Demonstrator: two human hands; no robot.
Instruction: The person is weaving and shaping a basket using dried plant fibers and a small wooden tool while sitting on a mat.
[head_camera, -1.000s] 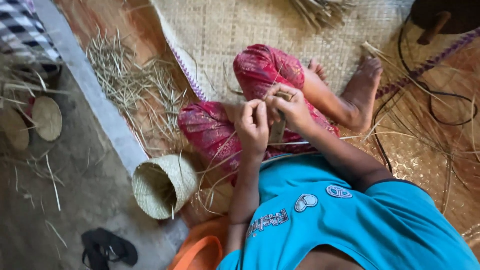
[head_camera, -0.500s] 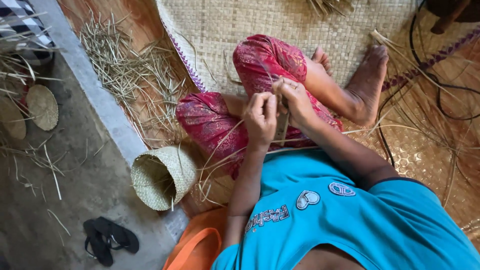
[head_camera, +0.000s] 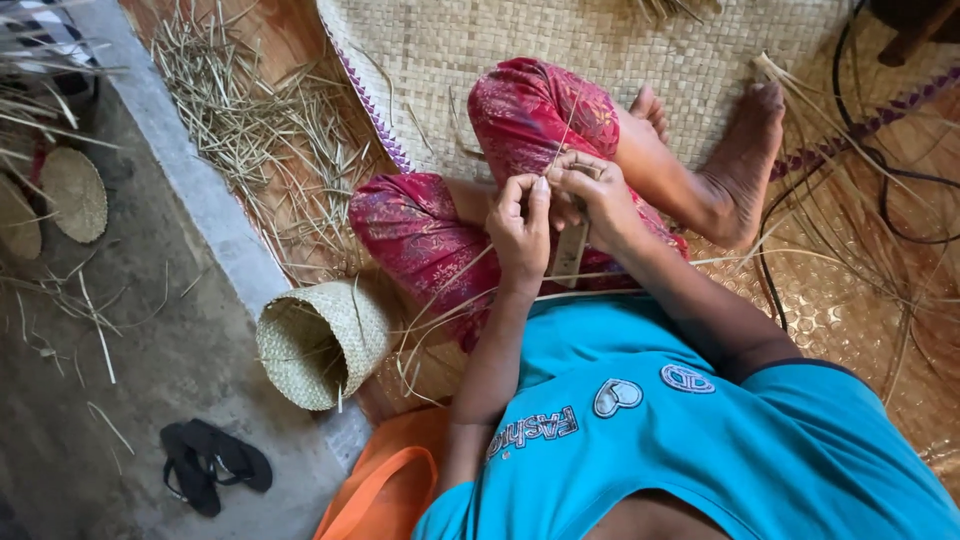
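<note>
I sit cross-legged on a woven mat (head_camera: 700, 40), in red patterned trousers and a blue shirt. My left hand (head_camera: 520, 228) and my right hand (head_camera: 598, 195) meet above my lap, fingers pinched on thin straw strips (head_camera: 568, 120) that rise from between them. A small pale woven piece (head_camera: 570, 255) hangs just below the hands, with long loose strips trailing from it across my knee. Which fingers hold which strip is too fine to see.
A small woven basket (head_camera: 320, 340) lies on its side by my left knee. Loose straw (head_camera: 250, 120) is scattered left of the mat along a concrete step (head_camera: 200, 190). Black sandals (head_camera: 210, 465), round woven lids (head_camera: 72, 195), an orange cloth (head_camera: 390, 480) and dark cables (head_camera: 880, 190) lie around.
The view has shifted slightly, and both hands stay together on the strips, working them a little higher over the lap.
</note>
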